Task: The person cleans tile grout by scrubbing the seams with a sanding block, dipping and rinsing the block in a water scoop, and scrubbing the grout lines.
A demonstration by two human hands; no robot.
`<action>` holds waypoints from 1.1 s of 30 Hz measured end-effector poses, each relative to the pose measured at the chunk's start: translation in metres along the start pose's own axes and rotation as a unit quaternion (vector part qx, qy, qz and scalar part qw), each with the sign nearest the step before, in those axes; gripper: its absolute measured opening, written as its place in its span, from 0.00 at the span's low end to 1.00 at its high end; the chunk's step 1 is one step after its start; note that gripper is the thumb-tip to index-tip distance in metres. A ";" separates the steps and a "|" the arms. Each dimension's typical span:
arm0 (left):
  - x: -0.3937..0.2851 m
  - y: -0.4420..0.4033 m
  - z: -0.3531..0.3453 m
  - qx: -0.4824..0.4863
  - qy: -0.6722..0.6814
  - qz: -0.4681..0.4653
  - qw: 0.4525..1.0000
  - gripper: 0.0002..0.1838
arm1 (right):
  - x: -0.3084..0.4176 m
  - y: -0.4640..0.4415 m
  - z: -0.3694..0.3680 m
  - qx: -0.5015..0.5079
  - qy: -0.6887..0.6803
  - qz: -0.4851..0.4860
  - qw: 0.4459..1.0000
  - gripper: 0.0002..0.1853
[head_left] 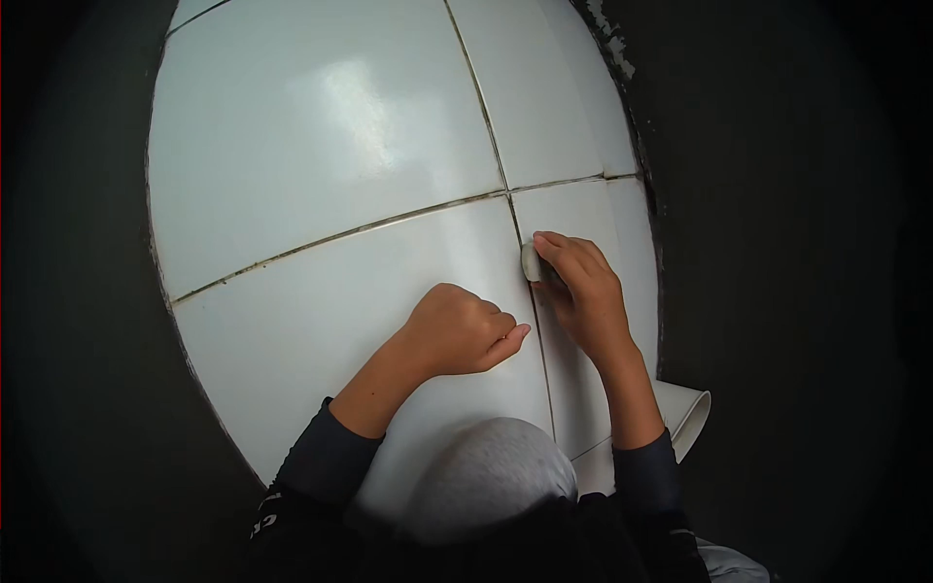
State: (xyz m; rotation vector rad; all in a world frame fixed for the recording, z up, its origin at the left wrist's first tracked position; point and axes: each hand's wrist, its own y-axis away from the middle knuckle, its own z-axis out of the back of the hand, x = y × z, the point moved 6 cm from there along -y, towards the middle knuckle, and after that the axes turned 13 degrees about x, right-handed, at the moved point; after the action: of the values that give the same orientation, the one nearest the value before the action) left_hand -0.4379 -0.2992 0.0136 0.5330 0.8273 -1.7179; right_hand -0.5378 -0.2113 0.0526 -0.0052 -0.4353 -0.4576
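The left hand, just below the middle of the frame, is clenched in a fist over the white tiles, its forearm slanting in from the lower left. The right hand, right of centre, reaches up the frame and grips a small pale pad between thumb and fingers. The pad sits at the dark grout line, its pale edge facing left, its visible length running roughly up and down the frame. At the lower right, a white tub opens rightward; its contents cannot be made out.

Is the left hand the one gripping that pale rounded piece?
No; the right hand grips the pale rounded piece, while the left hand is curled, apart from it.
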 end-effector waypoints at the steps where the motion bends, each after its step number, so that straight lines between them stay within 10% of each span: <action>1: 0.000 0.000 0.000 0.001 -0.001 -0.001 1.000 0.22 | 0.000 -0.004 -0.001 0.000 -0.001 0.001 1.000 0.26; 33: 0.000 -0.001 -0.003 -0.003 -0.005 -0.004 1.000 0.21 | -0.004 -0.055 0.006 0.008 0.061 0.054 0.997 0.25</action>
State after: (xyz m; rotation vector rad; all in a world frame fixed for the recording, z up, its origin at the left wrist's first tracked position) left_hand -0.4387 -0.2971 0.0115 0.5168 0.8292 -1.7240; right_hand -0.5676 -0.2587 0.0511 0.0141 -0.3162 -0.3454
